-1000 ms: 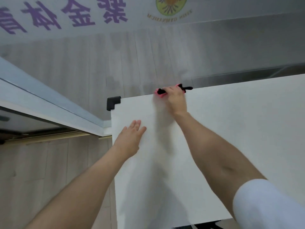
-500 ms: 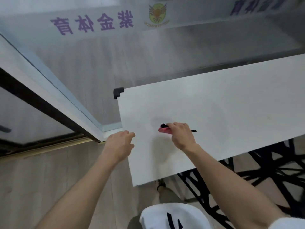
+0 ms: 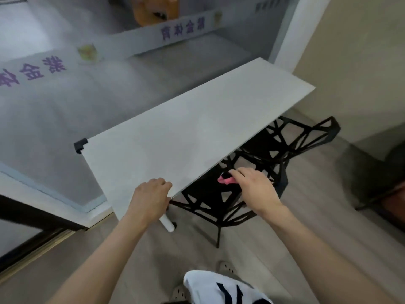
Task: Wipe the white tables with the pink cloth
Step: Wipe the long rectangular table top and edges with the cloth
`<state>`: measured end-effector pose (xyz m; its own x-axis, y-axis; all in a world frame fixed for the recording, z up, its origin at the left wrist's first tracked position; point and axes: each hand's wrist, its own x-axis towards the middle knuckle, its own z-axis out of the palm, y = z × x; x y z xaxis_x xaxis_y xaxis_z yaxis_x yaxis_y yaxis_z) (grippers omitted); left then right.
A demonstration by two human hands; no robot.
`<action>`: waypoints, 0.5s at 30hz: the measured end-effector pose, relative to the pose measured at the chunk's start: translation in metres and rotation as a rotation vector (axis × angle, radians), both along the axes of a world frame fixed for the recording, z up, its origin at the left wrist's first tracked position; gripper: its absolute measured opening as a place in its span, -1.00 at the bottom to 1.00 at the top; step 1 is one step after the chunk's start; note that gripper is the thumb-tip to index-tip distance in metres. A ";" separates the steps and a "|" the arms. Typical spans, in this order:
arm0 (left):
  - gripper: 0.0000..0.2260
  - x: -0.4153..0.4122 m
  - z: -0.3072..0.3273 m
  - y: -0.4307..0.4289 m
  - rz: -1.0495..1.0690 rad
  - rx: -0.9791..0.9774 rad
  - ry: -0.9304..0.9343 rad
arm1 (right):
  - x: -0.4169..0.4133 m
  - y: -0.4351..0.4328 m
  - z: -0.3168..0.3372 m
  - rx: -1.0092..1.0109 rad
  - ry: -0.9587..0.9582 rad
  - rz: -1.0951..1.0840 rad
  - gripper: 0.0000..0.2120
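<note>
– At the worktop's near edge, what are the two hands doing?

– The left hand (image 3: 151, 194) curls its fingers over the rim at the near corner of the white worktop (image 3: 197, 128) and grips it, most likely as a brace while the person leans in. The right hand (image 3: 254, 187) is clenched round the pink cloth (image 3: 226, 179), which pokes out past the knuckles.

– Is the cloth on the worktop?

– No. It hangs just off the worktop's near long edge, apart from the surface and over the black lattice chair (image 3: 260, 148). By the look of it, the hand is between strokes, not mid-wipe. Bunching the cloth in a fist would give a firm pad to press down once it goes onto the surface.

– What else stands round the worktop?

– The chair is pushed partly under the worktop's near edge, with its angular back rising beside that edge. A white table leg (image 3: 167, 222) slants down below the near corner, beneath the left hand. A small black cap (image 3: 80, 144) sits on the worktop's far left corner. Beyond the far edge runs a glass partition (image 3: 54, 66) lettered in purple. Off the worktop's right end there is a dark, blurred shape, and I cannot tell what it is.

– Does anything stand in the way?

– Only the chair, in my judgement. Its frame sits right under the right hand and could catch the knuckles or the cloth on a low pass.
</note>
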<state>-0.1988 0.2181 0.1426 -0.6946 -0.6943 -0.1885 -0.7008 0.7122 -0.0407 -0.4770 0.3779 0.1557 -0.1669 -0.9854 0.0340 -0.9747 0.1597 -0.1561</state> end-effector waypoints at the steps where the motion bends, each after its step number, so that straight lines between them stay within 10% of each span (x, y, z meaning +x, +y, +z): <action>1: -0.74 -0.017 0.002 0.006 -0.021 0.000 0.007 | -0.017 0.012 0.002 -0.005 -0.005 -0.032 -0.41; 15: -0.74 -0.375 0.010 0.117 -0.182 0.027 0.129 | -0.313 0.163 0.000 0.101 -0.030 -0.281 -0.49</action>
<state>-0.5734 0.3350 0.1523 -0.8273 -0.5516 -0.1062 -0.5591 0.8268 0.0617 -0.7904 0.5412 0.1561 -0.4327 -0.8988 -0.0707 -0.8855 0.4384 -0.1539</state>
